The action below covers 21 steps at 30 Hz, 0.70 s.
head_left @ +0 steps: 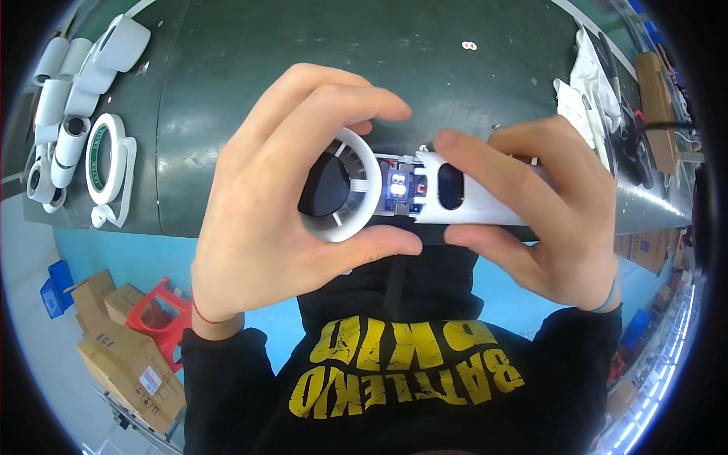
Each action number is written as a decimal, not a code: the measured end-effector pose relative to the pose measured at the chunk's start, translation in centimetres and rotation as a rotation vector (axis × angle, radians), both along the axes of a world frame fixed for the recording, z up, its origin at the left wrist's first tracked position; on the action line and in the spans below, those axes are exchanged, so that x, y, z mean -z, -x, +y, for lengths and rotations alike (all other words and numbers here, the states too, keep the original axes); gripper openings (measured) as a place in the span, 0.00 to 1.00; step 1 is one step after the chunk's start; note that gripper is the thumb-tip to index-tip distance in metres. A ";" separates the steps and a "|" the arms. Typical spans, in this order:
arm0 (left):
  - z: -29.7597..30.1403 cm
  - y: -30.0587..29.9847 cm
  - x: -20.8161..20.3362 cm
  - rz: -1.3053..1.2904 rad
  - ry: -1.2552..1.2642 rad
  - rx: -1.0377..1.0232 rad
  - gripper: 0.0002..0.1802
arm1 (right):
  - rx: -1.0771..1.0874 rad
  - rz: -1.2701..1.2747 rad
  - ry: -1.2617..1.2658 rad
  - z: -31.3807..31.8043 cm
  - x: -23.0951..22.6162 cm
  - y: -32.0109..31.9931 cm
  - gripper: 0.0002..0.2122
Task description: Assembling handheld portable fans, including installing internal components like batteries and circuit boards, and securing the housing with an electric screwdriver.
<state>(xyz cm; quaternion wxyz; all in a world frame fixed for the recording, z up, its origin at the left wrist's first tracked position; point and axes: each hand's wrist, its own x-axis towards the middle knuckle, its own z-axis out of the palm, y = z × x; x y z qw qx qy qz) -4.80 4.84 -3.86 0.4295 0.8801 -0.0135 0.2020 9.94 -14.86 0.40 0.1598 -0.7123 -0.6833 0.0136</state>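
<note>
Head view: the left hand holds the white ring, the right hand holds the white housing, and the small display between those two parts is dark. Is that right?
Not quite: the display is lit, glowing white, as the head view shows. The left hand does hold the ring, and the right hand the housing.

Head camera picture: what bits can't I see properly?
All in the head view:
White casing: right end, hidden by the right hand.
White ring: left edge, hidden by the left hand.
Circuit board: right end, covered by the casing.
Red-and-white piece: marks too small.
</note>
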 end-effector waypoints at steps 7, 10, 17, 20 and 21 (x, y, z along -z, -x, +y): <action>0.1 -0.2 1.2 -0.056 0.029 0.002 0.43 | 0.080 0.097 -0.064 1.6 1.3 1.5 0.25; 0.2 -0.4 0.8 -0.072 -0.034 0.005 0.41 | 0.077 0.107 -0.112 1.8 1.6 1.6 0.24; -0.1 -0.1 0.8 -0.062 -0.026 -0.047 0.39 | -0.041 -0.030 -0.086 0.9 1.6 -0.6 0.22; 0.0 0.0 0.9 -0.046 -0.006 -0.055 0.36 | 0.299 0.345 -0.196 -0.1 1.7 -1.8 0.21; 0.1 -0.4 1.0 -0.051 -0.022 -0.026 0.35 | 0.467 0.494 -0.175 -0.6 1.0 -2.2 0.21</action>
